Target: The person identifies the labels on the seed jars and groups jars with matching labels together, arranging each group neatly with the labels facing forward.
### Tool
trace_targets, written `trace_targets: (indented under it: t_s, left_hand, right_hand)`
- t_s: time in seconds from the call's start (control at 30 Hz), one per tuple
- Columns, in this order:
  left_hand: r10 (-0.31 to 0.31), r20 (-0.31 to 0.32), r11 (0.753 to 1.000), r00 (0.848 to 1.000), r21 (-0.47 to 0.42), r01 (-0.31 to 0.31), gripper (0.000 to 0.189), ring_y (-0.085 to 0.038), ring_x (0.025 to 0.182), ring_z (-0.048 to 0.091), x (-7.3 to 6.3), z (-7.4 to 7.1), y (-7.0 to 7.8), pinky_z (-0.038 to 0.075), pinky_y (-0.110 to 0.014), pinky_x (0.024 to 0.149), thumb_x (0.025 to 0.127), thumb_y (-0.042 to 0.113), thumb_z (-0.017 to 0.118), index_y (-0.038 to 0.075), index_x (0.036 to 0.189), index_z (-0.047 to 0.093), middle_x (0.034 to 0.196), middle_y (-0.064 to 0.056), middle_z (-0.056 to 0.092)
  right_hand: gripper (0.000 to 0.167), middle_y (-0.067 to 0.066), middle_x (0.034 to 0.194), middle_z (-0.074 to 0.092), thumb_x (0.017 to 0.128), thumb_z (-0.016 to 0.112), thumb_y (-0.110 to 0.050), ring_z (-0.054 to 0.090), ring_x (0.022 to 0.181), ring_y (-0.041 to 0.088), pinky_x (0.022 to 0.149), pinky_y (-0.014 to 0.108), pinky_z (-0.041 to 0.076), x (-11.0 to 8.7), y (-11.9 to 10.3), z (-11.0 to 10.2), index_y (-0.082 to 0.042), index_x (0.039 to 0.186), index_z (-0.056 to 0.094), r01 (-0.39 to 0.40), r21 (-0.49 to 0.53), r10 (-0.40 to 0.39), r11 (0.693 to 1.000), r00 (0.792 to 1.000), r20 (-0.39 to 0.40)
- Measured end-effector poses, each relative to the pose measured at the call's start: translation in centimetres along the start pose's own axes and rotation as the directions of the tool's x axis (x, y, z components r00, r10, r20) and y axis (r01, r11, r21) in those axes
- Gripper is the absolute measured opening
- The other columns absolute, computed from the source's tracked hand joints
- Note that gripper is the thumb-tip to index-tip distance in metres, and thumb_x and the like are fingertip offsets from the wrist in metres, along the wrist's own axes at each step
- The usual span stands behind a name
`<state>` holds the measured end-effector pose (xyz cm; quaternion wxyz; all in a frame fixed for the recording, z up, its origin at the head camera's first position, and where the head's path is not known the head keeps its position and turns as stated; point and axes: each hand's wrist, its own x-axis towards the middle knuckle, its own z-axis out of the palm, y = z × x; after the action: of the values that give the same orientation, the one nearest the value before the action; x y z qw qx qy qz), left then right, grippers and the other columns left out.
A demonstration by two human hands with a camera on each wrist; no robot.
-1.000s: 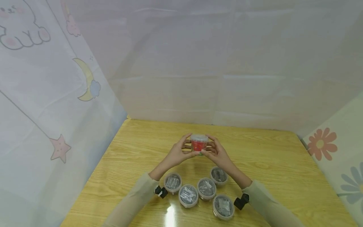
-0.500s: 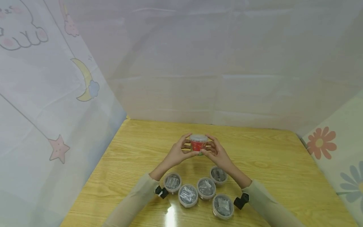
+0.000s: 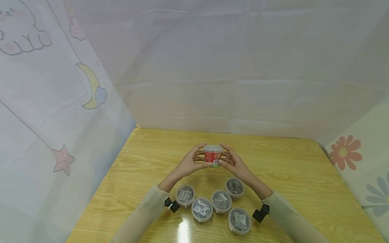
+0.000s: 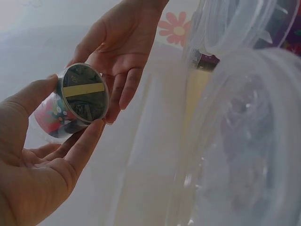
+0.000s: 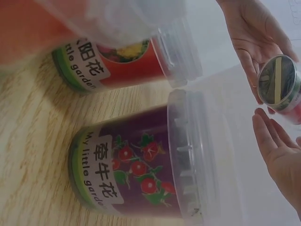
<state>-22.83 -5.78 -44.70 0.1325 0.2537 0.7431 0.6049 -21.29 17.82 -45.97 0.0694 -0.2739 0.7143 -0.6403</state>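
Above the middle of the table, a small lidded plastic tub (image 3: 211, 156) with a red label and clear lid is held upright between both hands. My left hand (image 3: 189, 164) grips its left side, thumb low in front and fingers spread round behind. On the right side my right hand (image 3: 235, 166) holds it likewise, thumb at the lower front edge. In the left wrist view, the tub's dark base (image 4: 87, 94) with a yellowish strip shows between the left hand's thumb and fingers. The right wrist view also shows the tub (image 5: 278, 84), beside the right hand (image 5: 282, 155).
Several similar tubs stand nearer me on the wooden table (image 3: 146, 158), including one between the forearms (image 3: 202, 209) and one by the right wrist camera (image 3: 239, 221). One has a purple "My little garden" label (image 5: 136, 169). A pale cloth wall (image 3: 188, 101) borders the table's back.
The held tub has turned about its upright axis, bringing a white panel and picture on its label into view. The right hand has shifted slightly right. The standing tubs have stayed put.
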Motion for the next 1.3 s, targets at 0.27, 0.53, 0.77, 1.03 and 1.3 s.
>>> trace_targets:
  t_s: [0.27,0.53,0.77,1.03,1.3]
  left_hand:
    - [0.035,0.037,0.999,0.999,-0.011,-0.035,0.078,-0.028,0.110,0.057,0.0,0.1,-0.3,0.054,-0.037,0.082,0.084,0.032,0.069,0.026,0.147,0.024,0.133,-0.017,0.046]
    - [-0.023,0.002,0.999,1.000,-0.030,0.023,0.073,-0.029,0.112,0.056,0.1,0.3,0.0,0.054,-0.036,0.083,0.085,0.028,0.069,0.031,0.144,0.026,0.136,-0.011,0.043]
    - [-0.015,-0.011,1.000,1.000,-0.020,0.014,0.072,-0.030,0.113,0.055,-0.3,0.5,1.4,0.053,-0.034,0.087,0.087,0.019,0.067,0.022,0.146,0.026,0.135,-0.014,0.041]
    - [-0.004,-0.027,1.000,1.000,0.018,0.004,0.073,-0.034,0.109,0.056,-0.5,0.8,2.6,0.054,-0.034,0.085,0.086,0.014,0.068,0.014,0.146,0.026,0.131,-0.018,0.044]
    - [0.002,-0.061,1.000,0.998,0.014,-0.001,0.075,-0.029,0.106,0.059,0.2,1.0,0.4,0.054,-0.034,0.084,0.083,0.022,0.070,0.027,0.144,0.028,0.129,-0.013,0.048]
  right_hand:
    - [0.061,0.022,0.124,0.049,0.096,0.050,-0.007,0.057,0.109,0.014,0.086,0.039,0.053,-0.1,0.1,-0.3,-0.011,0.149,0.019,0.005,0.037,-0.006,0.999,1.000,0.031]
    - [0.060,0.015,0.119,0.054,0.094,0.053,-0.007,0.059,0.105,0.015,0.085,0.035,0.053,-0.2,0.0,-0.1,-0.012,0.147,0.024,0.027,0.009,-0.027,1.000,0.999,-0.045]
    - [0.060,0.014,0.119,0.055,0.093,0.055,-0.007,0.059,0.104,0.016,0.083,0.032,0.054,-0.2,0.0,0.0,-0.014,0.146,0.026,0.036,-0.007,-0.037,0.999,0.995,-0.090]
    - [0.060,0.019,0.117,0.055,0.092,0.057,-0.007,0.060,0.101,0.017,0.081,0.030,0.054,-0.1,-0.1,0.2,-0.014,0.144,0.029,0.034,-0.050,-0.040,0.998,0.991,-0.129]
    - [0.061,0.026,0.119,0.053,0.092,0.057,-0.005,0.058,0.101,0.030,0.081,0.041,0.055,-0.3,-0.7,0.4,-0.012,0.145,0.027,0.009,-0.044,-0.015,0.999,0.990,-0.138]
